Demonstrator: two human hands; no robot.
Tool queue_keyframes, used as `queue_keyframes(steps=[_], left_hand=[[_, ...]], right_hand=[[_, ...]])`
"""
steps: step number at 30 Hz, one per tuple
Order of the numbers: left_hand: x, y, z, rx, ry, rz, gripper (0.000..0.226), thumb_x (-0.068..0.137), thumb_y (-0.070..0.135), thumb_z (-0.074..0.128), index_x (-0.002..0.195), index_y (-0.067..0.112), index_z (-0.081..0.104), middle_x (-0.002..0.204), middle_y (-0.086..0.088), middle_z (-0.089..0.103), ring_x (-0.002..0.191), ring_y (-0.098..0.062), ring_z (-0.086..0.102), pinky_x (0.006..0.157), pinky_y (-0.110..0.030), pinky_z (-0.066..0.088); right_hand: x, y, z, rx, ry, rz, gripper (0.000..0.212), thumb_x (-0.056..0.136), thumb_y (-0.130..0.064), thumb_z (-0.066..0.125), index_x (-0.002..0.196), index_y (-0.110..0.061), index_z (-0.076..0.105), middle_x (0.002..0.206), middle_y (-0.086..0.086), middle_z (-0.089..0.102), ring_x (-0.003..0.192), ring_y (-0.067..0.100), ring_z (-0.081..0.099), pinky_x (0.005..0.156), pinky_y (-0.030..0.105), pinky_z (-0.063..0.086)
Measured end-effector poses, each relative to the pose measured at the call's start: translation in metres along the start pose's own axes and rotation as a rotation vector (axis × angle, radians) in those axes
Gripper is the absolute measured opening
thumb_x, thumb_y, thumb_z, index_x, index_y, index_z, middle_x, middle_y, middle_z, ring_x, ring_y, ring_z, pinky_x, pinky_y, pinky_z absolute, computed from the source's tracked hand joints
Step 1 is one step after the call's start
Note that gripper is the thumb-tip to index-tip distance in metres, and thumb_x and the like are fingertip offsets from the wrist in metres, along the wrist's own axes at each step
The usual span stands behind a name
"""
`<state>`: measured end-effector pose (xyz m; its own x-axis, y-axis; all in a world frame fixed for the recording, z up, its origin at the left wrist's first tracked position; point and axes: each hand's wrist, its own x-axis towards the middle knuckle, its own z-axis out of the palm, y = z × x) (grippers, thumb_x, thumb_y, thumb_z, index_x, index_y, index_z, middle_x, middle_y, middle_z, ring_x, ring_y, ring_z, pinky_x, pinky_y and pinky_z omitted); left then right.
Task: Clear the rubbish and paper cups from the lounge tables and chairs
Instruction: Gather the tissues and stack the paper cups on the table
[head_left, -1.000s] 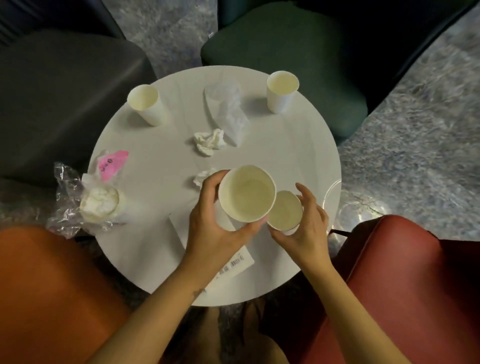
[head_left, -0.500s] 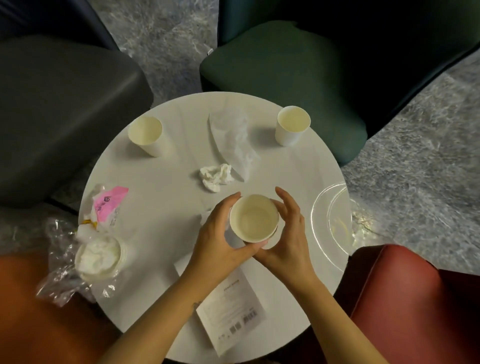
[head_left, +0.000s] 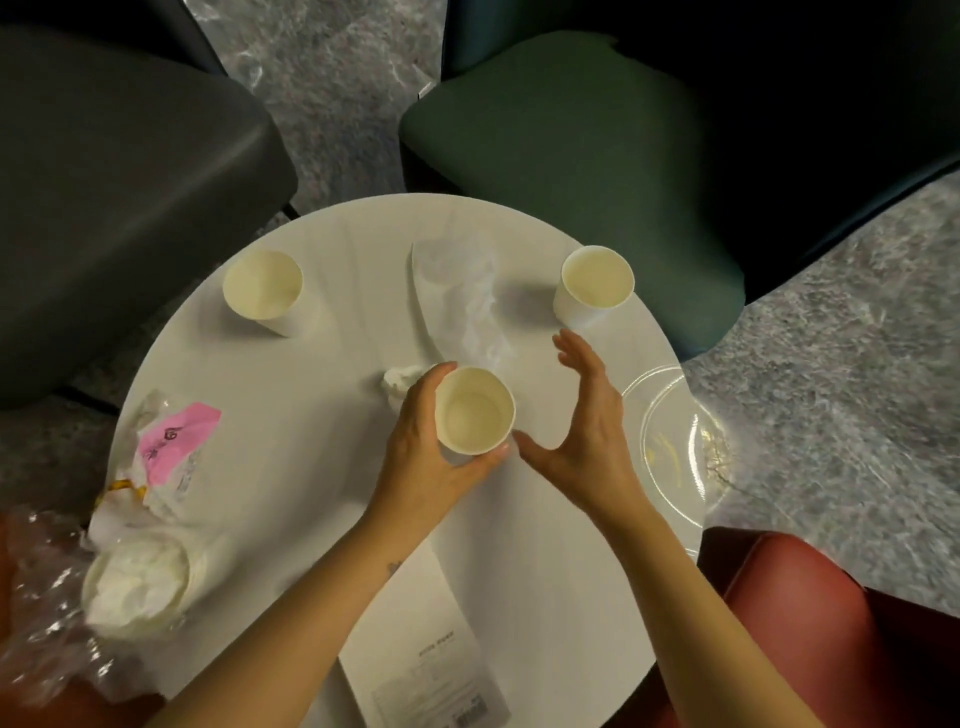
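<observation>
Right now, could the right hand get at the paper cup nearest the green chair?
Probably yes. The right hand is open and empty, its fingertips just short of that paper cup, with only bare table between them; the plastic wrapper lies aside.

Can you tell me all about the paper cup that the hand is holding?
The paper cup is creamy white with a thin rolled rim, and it looks empty inside. It stands upright, mouth up, over the middle of the round white table; whether its bottom touches the table cannot be told. The left hand holds it, with fingers and thumb wrapped round its side. The right hand is open just beside it and does not touch it.
</observation>
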<state>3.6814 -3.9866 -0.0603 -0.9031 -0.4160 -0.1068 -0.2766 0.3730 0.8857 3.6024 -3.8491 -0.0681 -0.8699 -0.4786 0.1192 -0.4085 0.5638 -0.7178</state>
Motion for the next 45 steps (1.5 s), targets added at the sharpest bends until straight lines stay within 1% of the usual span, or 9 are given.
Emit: queue_keyframes(steps=[9,13,19,23,27,31,36,41,45], left_hand=[[0.002,-0.009,0.013,0.226,-0.012,0.037,0.110,0.054,0.048,0.081,0.140,0.024,0.017,0.133,0.010,0.030,0.127,-0.006,0.025,0.103,-0.037,0.031],[0.010,0.002,-0.013,0.240,0.129,0.032,0.087,0.062,0.063,0.060,0.136,0.036,0.021,0.132,0.018,0.029,0.119,0.003,0.023,0.096,-0.035,0.030],[0.059,-0.006,-0.064,0.419,0.544,-0.177,0.080,0.073,0.034,0.073,0.138,0.018,0.029,0.146,-0.011,0.028,0.133,-0.030,0.027,0.109,-0.041,0.020],[0.089,-0.026,-0.084,0.407,0.558,-0.274,0.087,0.073,0.030,0.074,0.142,0.019,0.021,0.150,-0.009,0.015,0.137,-0.028,0.019,0.113,-0.045,0.022],[0.108,-0.037,-0.089,0.396,0.562,-0.353,0.085,0.076,0.032,0.071,0.143,0.025,0.019,0.150,-0.007,0.015,0.136,-0.028,0.021,0.111,-0.044,0.026],[0.113,-0.036,-0.090,0.363,0.616,-0.413,0.079,0.079,0.026,0.069,0.142,0.023,0.022,0.146,-0.011,0.025,0.133,-0.031,0.028,0.109,-0.044,0.029],[0.106,-0.001,-0.086,0.228,0.687,-0.220,0.074,0.075,0.027,0.072,0.137,0.023,0.031,0.138,-0.005,0.038,0.125,-0.021,0.040,0.103,-0.040,0.038],[0.090,0.051,-0.068,-0.082,0.488,0.041,0.063,0.072,0.035,0.069,0.125,0.028,0.036,0.128,0.008,0.046,0.118,-0.009,0.049,0.098,-0.030,0.046],[0.083,0.057,-0.062,0.081,0.391,0.076,0.059,0.068,0.037,0.068,0.120,0.020,0.047,0.126,0.002,0.048,0.114,-0.009,0.048,0.096,-0.012,0.040]], right_hand=[[0.063,0.042,-0.024,-0.071,0.198,0.077,0.088,0.063,-0.029,0.083,0.135,-0.011,0.036,0.140,0.011,0.041,0.127,0.030,0.038,0.107,0.041,0.024],[0.085,0.052,-0.019,-0.057,0.198,0.133,0.092,0.063,-0.030,0.083,0.138,-0.012,0.032,0.142,0.009,0.038,0.130,0.028,0.036,0.108,0.041,0.020],[0.105,0.056,-0.011,0.017,0.181,0.224,0.091,0.067,-0.029,0.081,0.139,-0.022,0.026,0.141,0.003,0.039,0.126,0.025,0.036,0.109,0.049,0.026],[0.110,0.036,-0.010,0.113,0.181,0.079,0.092,0.064,-0.030,0.082,0.135,-0.031,0.024,0.135,0.000,0.042,0.119,0.008,0.037,0.103,0.050,0.034],[0.119,0.003,0.002,0.226,0.100,-0.036,0.089,0.063,-0.036,0.080,0.131,-0.037,0.024,0.128,-0.010,0.041,0.117,0.014,0.044,0.099,0.044,0.042],[0.121,-0.014,0.015,0.264,-0.044,-0.111,0.086,0.065,-0.035,0.080,0.130,-0.033,0.024,0.133,0.005,0.046,0.118,0.020,0.047,0.095,0.052,0.044],[0.128,-0.020,0.025,0.254,-0.148,-0.114,0.087,0.064,-0.031,0.082,0.128,-0.037,0.023,0.132,0.004,0.049,0.112,0.009,0.043,0.096,0.055,0.042],[0.128,-0.027,0.033,0.274,-0.128,-0.138,0.090,0.066,-0.031,0.081,0.131,-0.039,0.020,0.120,-0.021,0.041,0.108,-0.013,0.037,0.097,0.048,0.041],[0.126,-0.035,0.035,0.325,-0.089,-0.163,0.089,0.067,-0.039,0.079,0.130,-0.044,0.017,0.116,-0.037,0.034,0.114,-0.020,0.031,0.095,0.035,0.038]])
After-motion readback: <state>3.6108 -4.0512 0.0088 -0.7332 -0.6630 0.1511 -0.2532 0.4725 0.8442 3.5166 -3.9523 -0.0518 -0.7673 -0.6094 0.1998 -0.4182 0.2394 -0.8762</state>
